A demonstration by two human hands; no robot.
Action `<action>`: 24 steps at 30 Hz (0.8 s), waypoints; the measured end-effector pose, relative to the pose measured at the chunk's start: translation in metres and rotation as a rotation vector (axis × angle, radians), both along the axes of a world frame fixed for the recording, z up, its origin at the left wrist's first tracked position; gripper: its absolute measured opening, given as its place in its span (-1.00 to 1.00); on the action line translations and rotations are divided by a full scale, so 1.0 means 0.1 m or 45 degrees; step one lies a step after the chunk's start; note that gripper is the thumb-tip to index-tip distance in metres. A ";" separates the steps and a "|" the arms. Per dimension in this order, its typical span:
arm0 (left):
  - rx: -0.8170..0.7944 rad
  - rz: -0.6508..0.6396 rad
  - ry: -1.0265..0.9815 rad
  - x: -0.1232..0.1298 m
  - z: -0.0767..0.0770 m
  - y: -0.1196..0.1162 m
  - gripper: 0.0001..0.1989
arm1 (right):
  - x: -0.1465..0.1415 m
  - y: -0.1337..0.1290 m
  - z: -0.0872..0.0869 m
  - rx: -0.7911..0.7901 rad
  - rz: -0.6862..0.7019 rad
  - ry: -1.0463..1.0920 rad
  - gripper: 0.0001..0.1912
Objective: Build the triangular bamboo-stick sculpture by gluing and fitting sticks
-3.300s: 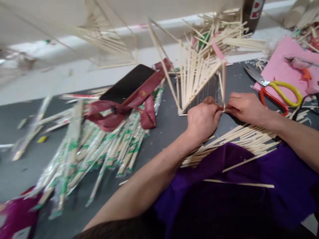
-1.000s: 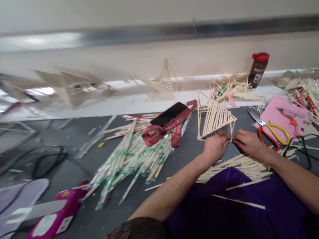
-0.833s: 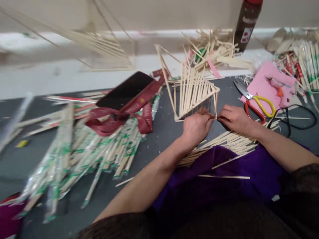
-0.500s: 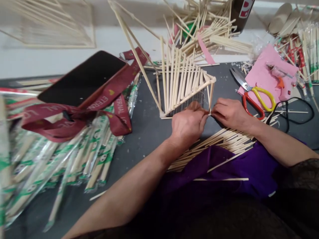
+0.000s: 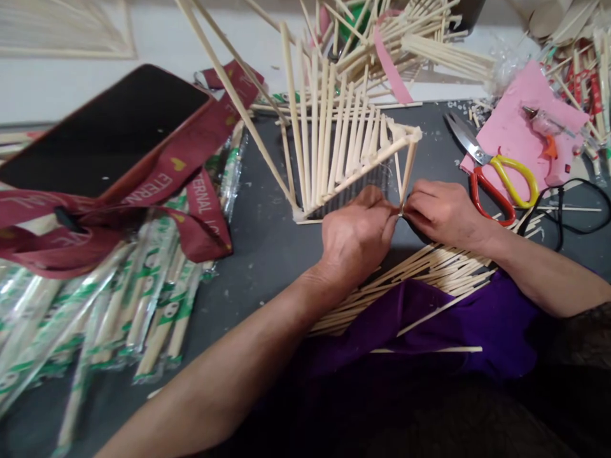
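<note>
A frame of pale wooden sticks point(image 5: 360, 172) stands on the dark table, with several slanted sticks side by side in it. At its near right corner my left hand point(image 5: 360, 232) is closed, its fingers pinching the frame's bottom edge. Just to the right, my right hand point(image 5: 442, 213) is also closed, with its fingertips at the foot of the upright stick in the same corner. The two hands nearly meet there. Their fingers partly hide the corner.
Loose sticks point(image 5: 429, 273) and purple cloth point(image 5: 496, 324) lie nearest the body. Scissors point(image 5: 503, 178), pink sheet point(image 5: 506, 124) and glue gun point(image 5: 556, 149) are at right. Left are a black tablet point(image 5: 109, 127), red lanyard point(image 5: 167, 165) and wrapped chopsticks point(image 5: 157, 299). More sticks point(image 5: 429, 38) are heaped behind.
The view has shifted slightly, so the tablet and lanyard appear further left and larger. Both hands stay at the same corner of the frame.
</note>
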State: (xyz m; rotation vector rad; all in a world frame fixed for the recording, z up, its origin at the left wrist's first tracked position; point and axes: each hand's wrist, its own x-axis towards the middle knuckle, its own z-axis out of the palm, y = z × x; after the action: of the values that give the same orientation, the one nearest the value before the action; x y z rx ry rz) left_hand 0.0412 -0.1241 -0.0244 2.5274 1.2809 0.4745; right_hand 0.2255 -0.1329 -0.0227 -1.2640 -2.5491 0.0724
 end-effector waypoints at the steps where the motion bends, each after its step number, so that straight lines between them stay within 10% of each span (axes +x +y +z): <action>1: 0.003 0.003 -0.006 0.00 0.00 0.00 -0.65 | 0.00 0.00 0.00 0.003 0.001 -0.008 -0.68; 24: 0.006 0.009 -0.033 -0.04 -0.03 0.00 -0.72 | 0.02 0.18 0.08 -0.544 -0.142 0.378 -0.92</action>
State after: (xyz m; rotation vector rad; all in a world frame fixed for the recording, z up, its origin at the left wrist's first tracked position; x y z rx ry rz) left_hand 0.0376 -0.1239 -0.0273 2.5130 1.2815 0.5111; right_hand 0.2279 -0.1144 -0.0146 -1.4120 -2.2700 0.7559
